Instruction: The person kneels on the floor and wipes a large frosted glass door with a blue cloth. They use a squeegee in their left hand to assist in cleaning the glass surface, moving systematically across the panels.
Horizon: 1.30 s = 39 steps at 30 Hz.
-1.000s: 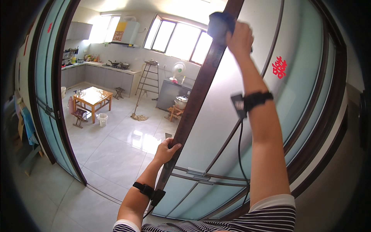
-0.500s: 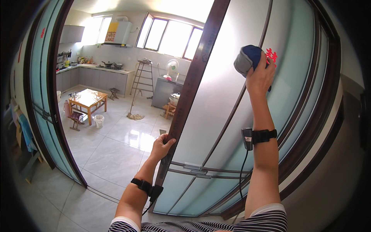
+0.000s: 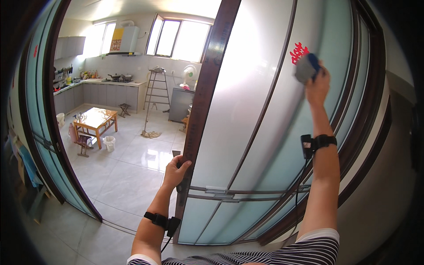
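A folded grey and dark blue cloth [image 3: 305,70] is in my right hand [image 3: 319,89], slightly smeared by motion, pressed against the frosted glass door panel [image 3: 247,110]. Its upper edge overlaps the lower part of a red paper cut-out [image 3: 298,49] stuck on the glass. Lower down, my left hand [image 3: 176,172] grips the brown door frame [image 3: 204,97] with the thumb on the near face; the other fingers are partly hidden behind the edge. Both forearms carry black strapped devices with cables.
Thin metal strips [image 3: 258,128] cross the glass panel. Beyond the doorway are a low wooden table [image 3: 95,118], a white bucket [image 3: 109,143], a stepladder [image 3: 157,90], a mop [image 3: 151,134], and a white fan [image 3: 189,73]. Another frosted door [image 3: 39,88] stands at left.
My right hand and the cloth have moved right and slightly down across the glass, from the left of the red cut-out to its lower right. The view has shifted; my left hand stays on the frame.
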Each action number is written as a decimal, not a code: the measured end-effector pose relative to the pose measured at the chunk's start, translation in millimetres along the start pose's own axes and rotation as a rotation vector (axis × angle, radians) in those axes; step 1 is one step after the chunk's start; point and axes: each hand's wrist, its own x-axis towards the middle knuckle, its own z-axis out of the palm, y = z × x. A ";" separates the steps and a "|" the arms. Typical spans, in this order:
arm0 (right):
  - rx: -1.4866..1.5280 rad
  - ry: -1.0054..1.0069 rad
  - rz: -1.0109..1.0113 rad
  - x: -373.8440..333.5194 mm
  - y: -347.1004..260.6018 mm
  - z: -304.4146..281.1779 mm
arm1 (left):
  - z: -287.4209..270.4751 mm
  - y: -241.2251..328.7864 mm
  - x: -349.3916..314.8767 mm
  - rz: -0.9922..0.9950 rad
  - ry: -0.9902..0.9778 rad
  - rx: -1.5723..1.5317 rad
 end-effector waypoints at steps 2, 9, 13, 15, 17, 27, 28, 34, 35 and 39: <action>-0.290 0.048 0.161 3.5 61.9 1.7 | 1.2 0.9 0.6 -0.003 0.010 -0.004; -0.244 -0.083 1.196 9.0 172.0 3.5 | -5.3 -0.4 -1.6 0.039 0.061 0.009; -0.201 0.046 1.327 62.0 187.0 34.6 | -2.9 -3.8 -2.5 0.057 0.082 0.007; -0.259 0.097 1.333 115.8 193.1 44.7 | 10.4 -5.0 -3.0 0.046 0.053 -0.036; -0.231 0.110 1.238 142.5 166.0 51.3 | 12.6 -2.3 -4.8 0.046 0.058 -0.026; -0.112 -0.098 0.345 252.4 -122.3 87.7 | -0.8 5.0 -9.9 0.076 0.131 0.087; -0.017 -0.046 0.193 249.3 -130.9 90.9 | 2.7 6.3 -10.9 0.079 0.119 0.083; 0.090 -0.286 -0.339 130.3 -178.4 36.4 | 13.2 -7.0 -5.5 0.089 0.101 -0.008; 0.193 -0.475 -0.319 90.9 -204.5 9.2 | 5.1 -5.5 -5.9 0.081 0.118 -0.009; 0.369 -0.926 -1.014 -103.5 -224.4 -40.9 | -4.0 -0.8 -8.5 0.076 0.135 0.019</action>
